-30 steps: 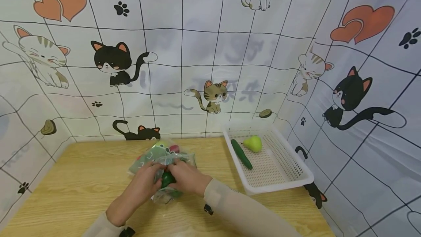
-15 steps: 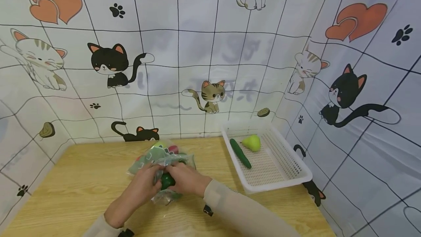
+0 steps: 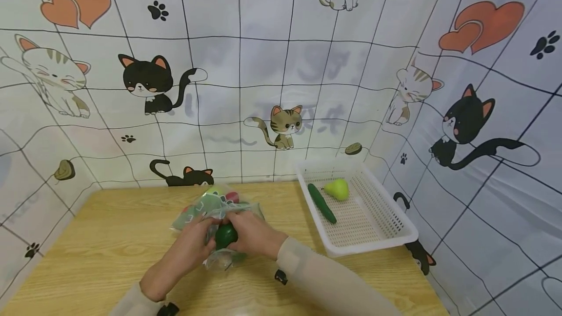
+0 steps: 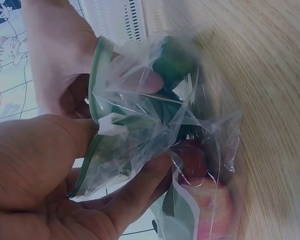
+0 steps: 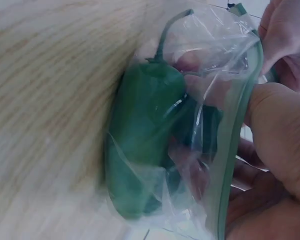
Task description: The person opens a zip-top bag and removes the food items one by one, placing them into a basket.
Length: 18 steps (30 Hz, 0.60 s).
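Note:
A clear zip bag (image 3: 219, 260) with a green zip edge lies on the table between both hands. My left hand (image 3: 190, 242) pinches its edge near the white slider (image 4: 111, 124). My right hand (image 3: 252, 232) reaches in at the mouth, its fingers around a glossy, rounded dark green vegetable (image 3: 226, 235); its exact kind is partly hidden. In the right wrist view a long green pepper (image 5: 145, 135) with a curved stem shows through the plastic, beside that darker vegetable (image 5: 206, 125). A red and pinkish round fruit (image 4: 212, 205) shows near my left fingers.
Behind the hands, a printed bag (image 3: 206, 206) shows green and red contents. To the right stands a white perforated basket (image 3: 375, 245) with a cucumber (image 3: 322, 204) and a green pear (image 3: 337, 189). A cat-patterned curtain (image 3: 219, 72) borders the wooden table (image 3: 110, 238).
My right hand has shifted slightly right and up, and more of the dark green vegetable shows between the hands. My left hand has stayed at the bag's edge.

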Available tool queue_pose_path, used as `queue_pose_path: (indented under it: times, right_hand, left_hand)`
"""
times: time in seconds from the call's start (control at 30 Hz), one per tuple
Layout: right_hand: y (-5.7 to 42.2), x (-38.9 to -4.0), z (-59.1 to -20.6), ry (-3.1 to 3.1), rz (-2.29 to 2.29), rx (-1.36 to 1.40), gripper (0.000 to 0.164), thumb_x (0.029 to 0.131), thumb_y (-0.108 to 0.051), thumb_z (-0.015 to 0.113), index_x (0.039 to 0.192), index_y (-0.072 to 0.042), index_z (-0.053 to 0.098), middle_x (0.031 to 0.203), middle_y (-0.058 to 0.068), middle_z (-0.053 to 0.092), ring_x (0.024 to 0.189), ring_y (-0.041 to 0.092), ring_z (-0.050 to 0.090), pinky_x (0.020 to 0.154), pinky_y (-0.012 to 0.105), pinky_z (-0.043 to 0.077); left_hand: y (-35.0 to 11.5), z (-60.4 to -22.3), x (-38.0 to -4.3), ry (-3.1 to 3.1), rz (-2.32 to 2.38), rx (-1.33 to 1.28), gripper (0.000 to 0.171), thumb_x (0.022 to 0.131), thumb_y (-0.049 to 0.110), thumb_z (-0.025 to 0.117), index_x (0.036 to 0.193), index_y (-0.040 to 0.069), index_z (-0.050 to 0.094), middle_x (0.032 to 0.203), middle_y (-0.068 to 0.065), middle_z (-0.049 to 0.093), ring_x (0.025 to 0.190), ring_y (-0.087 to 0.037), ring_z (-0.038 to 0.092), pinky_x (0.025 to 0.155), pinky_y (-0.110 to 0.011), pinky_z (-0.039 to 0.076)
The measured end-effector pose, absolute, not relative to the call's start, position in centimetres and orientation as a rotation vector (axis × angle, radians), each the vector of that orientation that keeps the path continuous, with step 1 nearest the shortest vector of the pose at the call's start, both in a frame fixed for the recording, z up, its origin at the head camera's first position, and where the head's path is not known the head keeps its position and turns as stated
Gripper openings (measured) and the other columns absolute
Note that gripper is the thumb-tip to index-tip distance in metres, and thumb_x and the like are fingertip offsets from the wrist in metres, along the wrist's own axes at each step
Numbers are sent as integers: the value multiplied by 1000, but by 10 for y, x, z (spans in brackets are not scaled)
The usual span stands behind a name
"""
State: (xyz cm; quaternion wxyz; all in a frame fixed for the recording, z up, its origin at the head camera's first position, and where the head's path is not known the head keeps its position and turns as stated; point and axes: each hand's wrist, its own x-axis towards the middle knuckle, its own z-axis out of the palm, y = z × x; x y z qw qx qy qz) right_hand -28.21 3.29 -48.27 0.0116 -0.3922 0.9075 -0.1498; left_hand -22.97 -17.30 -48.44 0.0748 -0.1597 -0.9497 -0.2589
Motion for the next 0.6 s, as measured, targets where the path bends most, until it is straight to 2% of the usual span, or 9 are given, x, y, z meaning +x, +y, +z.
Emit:
queue_pose_path:
  times: [0.27,0.6]
  right_hand:
    - [41,-285,-474,2843,-500,-1254,56,94,-24,101,143,-13,77,143,2,81,131,12,76,109,25,63]
    - [50,-281,-466,2844,-569,-1195,57,94,-20,101,143,-11,72,144,7,79,130,13,76,106,24,64]
  left_hand:
    - [-172,-484,-230,-2846,-771,-491,39,95,-5,86,133,-1,78,135,-21,78,126,-38,77,101,-54,67]
    - [-169,-485,-231,-2839,-753,-500,40,95,-5,87,134,0,78,133,-19,77,121,-35,78,96,-50,67]
